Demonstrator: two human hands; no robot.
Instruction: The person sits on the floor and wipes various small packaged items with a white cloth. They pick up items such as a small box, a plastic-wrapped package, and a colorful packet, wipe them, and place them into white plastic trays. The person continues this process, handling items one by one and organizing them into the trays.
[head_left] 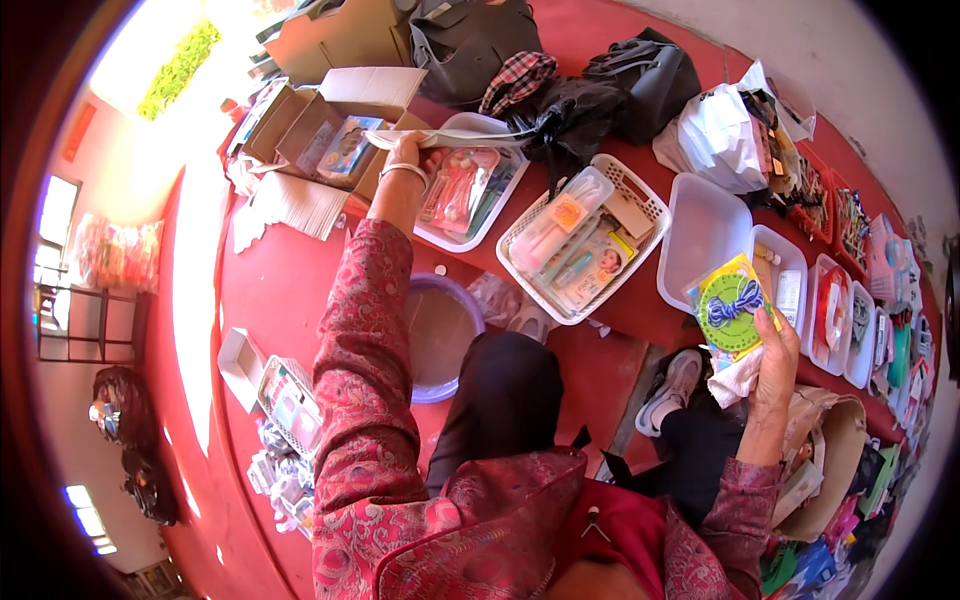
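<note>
Head view: a yellow-green packet (725, 325) is clamped between thumb and fingers of the right hand (775, 370). Whether the fingers of the left hand (404, 165) are closed cannot be told; beside them, a pink package (460, 190) is seen.

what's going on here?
A person's right hand holds up a yellow-and-green package, with white cloth bunched below it. The left hand is by a white tub containing a pink package; its grip is unclear. A white basket of packaged goods sits right of that tub.
</note>
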